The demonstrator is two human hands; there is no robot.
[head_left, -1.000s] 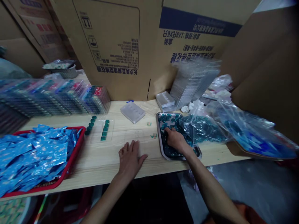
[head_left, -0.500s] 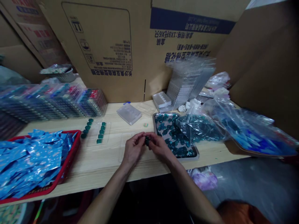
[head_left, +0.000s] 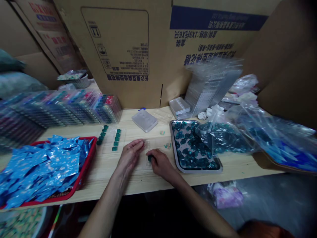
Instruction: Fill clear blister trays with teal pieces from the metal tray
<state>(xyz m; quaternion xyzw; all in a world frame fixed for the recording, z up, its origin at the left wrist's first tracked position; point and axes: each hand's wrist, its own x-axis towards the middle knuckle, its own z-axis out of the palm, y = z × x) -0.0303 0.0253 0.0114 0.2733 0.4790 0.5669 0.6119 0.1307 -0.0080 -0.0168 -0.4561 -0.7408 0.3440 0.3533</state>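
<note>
now right hand [head_left: 160, 162] pinches green piece [head_left: 150, 158] on clear tray [head_left: 148, 144], left hand [head_left: 130, 154] beside

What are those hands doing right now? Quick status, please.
Right hand: pinching a dark green piece at a clear plastic tray. Left hand: flat on the wooden table. Metal tray of teal pieces alongside.

On the bench [head_left: 133, 185], a basket [head_left: 86, 168] of foil sachets [head_left: 49, 168] sits at lower left, with stacked blister trays [head_left: 66, 109] behind it. A metal tray [head_left: 195, 171] of loose pieces [head_left: 190, 148] lies right of centre, a plastic bag [head_left: 228, 138] overlapping its right edge, and a cardboard carton [head_left: 116, 49] stands behind the bench.
</note>
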